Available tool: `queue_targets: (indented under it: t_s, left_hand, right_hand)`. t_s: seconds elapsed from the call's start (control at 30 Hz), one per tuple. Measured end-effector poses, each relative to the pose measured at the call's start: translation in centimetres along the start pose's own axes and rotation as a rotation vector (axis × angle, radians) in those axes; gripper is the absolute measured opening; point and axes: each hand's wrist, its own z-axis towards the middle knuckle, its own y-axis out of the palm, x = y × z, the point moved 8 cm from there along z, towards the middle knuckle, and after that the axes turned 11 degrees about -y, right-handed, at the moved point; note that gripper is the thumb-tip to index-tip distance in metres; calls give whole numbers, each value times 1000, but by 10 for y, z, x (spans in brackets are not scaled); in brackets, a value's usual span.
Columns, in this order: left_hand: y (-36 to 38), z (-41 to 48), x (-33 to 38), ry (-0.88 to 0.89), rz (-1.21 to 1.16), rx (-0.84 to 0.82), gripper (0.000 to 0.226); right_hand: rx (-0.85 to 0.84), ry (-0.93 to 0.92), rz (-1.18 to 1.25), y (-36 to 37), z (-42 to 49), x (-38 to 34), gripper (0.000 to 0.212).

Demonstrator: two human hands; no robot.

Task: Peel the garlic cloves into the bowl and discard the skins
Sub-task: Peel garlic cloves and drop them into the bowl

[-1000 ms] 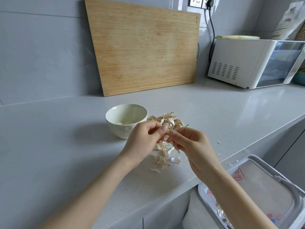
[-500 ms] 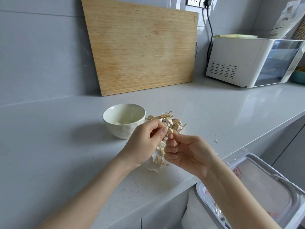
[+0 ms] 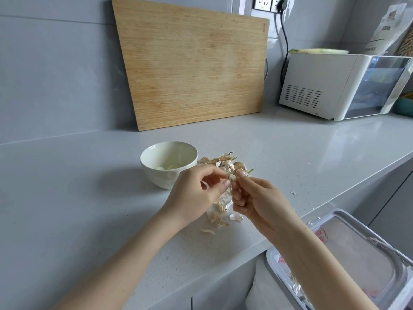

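**Garlic clove pinched between two hands**

Above the grey countertop (image 3: 89, 198), just right of the white bowl (image 3: 168, 166), a garlic clove (image 3: 231, 176) sits pinched between both hands. The left hand (image 3: 196, 193) is curled, thumb and forefinger closed on the clove. The right hand (image 3: 257, 200) meets it fingertip to fingertip, its other fingers folded in. Loose skins (image 3: 220, 214) lie beneath them; unpeeled garlic (image 3: 223, 162) lies just behind. Peeled cloves (image 3: 167, 167) rest in the bowl.

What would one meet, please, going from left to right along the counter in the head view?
bowl → left hand → right hand → white oven
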Motion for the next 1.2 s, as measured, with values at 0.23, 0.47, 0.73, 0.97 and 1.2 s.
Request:
queue_targets:
  t_s: [0.23,0.47,0.73,0.97,1.2]
  left_hand:
    - [-5,-10,29,365,212,172,21]
    - [-8,-10,27,355,183,208,14]
    - [-3,-13,29,420,315,223,23]
    - [-12,-4,15,261,296,253,14]
    - [0,0,3,197,415,142,46]
  right_hand:
    - [92,-276,-384,0,-4,-21,41]
    - [115,-534,-804,7,-10,-34,38]
    - [109,-573,-863,6,-11,-31,39]
    - [121,-363,-484,-10,-5,-24,35]
    - [41,-173,-204,-7,-3,-17,32]
